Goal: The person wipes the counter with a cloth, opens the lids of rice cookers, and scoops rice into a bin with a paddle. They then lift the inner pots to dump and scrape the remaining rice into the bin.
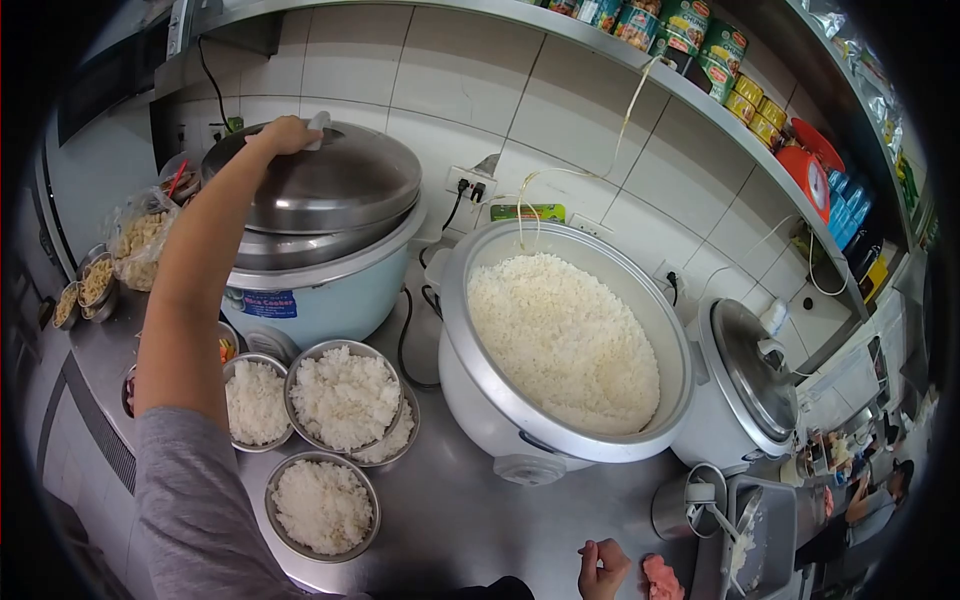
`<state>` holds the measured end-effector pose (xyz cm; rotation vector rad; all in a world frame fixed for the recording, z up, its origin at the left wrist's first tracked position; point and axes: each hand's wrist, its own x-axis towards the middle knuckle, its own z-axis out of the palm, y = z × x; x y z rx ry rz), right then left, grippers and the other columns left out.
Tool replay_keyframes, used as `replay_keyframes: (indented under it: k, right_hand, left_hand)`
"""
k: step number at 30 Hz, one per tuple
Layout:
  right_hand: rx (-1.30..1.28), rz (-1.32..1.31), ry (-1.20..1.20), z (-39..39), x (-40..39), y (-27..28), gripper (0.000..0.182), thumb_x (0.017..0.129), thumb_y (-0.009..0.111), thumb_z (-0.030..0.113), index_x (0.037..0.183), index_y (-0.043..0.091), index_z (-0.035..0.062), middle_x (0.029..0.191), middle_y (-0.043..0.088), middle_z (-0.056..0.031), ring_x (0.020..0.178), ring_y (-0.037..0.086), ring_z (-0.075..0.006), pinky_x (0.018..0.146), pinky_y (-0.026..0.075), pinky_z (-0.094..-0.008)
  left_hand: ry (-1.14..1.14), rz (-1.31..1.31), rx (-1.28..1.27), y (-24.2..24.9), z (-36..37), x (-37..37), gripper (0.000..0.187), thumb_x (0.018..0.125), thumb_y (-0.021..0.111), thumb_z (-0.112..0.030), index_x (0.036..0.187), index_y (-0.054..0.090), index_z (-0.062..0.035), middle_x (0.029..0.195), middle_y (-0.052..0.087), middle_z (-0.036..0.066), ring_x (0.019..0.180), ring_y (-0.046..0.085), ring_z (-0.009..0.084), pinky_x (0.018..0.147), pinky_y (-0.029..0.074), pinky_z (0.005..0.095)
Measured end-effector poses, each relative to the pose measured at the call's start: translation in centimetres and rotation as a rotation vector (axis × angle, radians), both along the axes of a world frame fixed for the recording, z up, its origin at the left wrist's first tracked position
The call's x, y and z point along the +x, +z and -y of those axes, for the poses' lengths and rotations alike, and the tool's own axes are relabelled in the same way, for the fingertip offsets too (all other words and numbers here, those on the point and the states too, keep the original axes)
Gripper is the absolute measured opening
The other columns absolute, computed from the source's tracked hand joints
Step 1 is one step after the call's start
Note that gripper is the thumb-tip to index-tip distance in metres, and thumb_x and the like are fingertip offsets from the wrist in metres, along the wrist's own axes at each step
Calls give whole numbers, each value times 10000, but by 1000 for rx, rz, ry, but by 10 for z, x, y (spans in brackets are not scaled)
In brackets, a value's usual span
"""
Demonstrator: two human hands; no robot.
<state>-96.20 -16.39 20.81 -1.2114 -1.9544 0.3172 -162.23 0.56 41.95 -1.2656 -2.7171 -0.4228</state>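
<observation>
My left hand [288,136] is closed on the handle of a steel pot lid [345,180] at the left. This lid sits over a second steel rim on a pale blue rice cooker [335,305]. Some whitish material shows beside my fingers. My right hand [603,570] is low at the bottom edge, its fingers curled, with nothing visible in it. A pink cloth [662,578] lies just right of it. A large open rice cooker [463,385] full of cooked rice [565,335] stands in the middle.
Several steel bowls of rice, including a front bowl [322,505], stand at the left. A lidded cooker [755,370], a steel container [680,505] and a grey tub [775,550] are at the right. Cans [690,25] line the shelf above. A person [880,505] stands far right.
</observation>
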Motion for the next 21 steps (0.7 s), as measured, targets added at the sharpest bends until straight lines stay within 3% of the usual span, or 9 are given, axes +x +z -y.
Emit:
replay_keyframes:
  k: [2, 5, 7, 9, 15, 17, 19, 20, 21]
  right_hand:
    - [14, 32, -9, 4, 2, 1, 171, 797, 557, 83, 644, 568, 7, 574, 538, -118, 473, 493, -201, 434, 379, -300]
    - [3, 46, -24, 7, 5, -3, 175, 804, 558, 97, 649, 570, 15, 578, 540, -125, 489, 506, -213, 445, 389, -321]
    - [77, 29, -28, 8, 8, -9, 212, 748, 592, 58, 553, 512, 30, 523, 513, -65, 438, 481, -194, 415, 358, -297]
    - [64, 15, -37, 11, 9, -2, 174, 693, 624, 20, 558, 517, 42, 524, 498, -70, 443, 478, -241, 410, 372, -323]
    - [72, -22, -51, 19, 14, 1, 172, 696, 639, 43, 569, 524, 51, 516, 462, -68, 431, 466, -210, 389, 356, -307]
    - [64, -27, -62, 21, 15, 0, 171, 696, 637, 40, 569, 524, 50, 517, 464, -69, 431, 467, -212, 389, 356, -309]
    - [52, -22, -33, 20, 16, -1, 170, 696, 636, 37, 569, 523, 48, 517, 465, -69, 432, 468, -213, 390, 356, -310]
    - [70, -28, -60, 21, 17, -2, 167, 693, 634, 29, 569, 523, 48, 518, 471, -70, 433, 470, -217, 393, 358, -311]
    - [87, -32, -74, 20, 18, -3, 165, 690, 633, 22, 569, 523, 47, 520, 476, -71, 435, 472, -222, 395, 359, -312]
  left_hand:
    - [-153, 19, -8, -9, -9, -9, 658, 743, 488, -533, 1075, 535, 33, 1134, 487, 248, 1074, 441, 420, 885, 298, 580]
    - [-149, 38, -18, -17, -15, 1, 646, 730, 501, -517, 1062, 540, 35, 1143, 482, 242, 1077, 438, 418, 879, 324, 553]
    - [-107, -17, 50, -29, -22, 4, 629, 722, 506, -512, 1021, 557, 39, 1091, 519, 239, 1029, 478, 408, 861, 364, 490]
    - [-238, -118, 54, -29, -26, 7, 590, 723, 499, -498, 967, 579, 33, 927, 579, 255, 909, 549, 383, 821, 390, 444]
    - [-443, -12, 96, -30, -49, -9, 564, 731, 516, -452, 1060, 552, 5, 973, 576, 238, 946, 549, 338, 834, 397, 368]
    - [-303, 49, 99, -26, -39, 9, 572, 705, 531, -487, 1067, 564, -45, 1044, 566, 197, 1020, 514, 328, 872, 356, 427]
    - [-73, -27, 34, -2, -6, 91, 607, 671, 545, -525, 1101, 555, -96, 1128, 533, 159, 1092, 463, 322, 899, 280, 522]
    - [-64, -38, -26, -5, -14, 82, 675, 643, 555, -558, 1177, 498, -148, 1207, 480, 136, 1136, 415, 346, 885, 219, 599]
    - [-96, -31, -21, -7, -18, 80, 740, 646, 551, -571, 1231, 436, -132, 1254, 430, 146, 1159, 384, 360, 898, 212, 601]
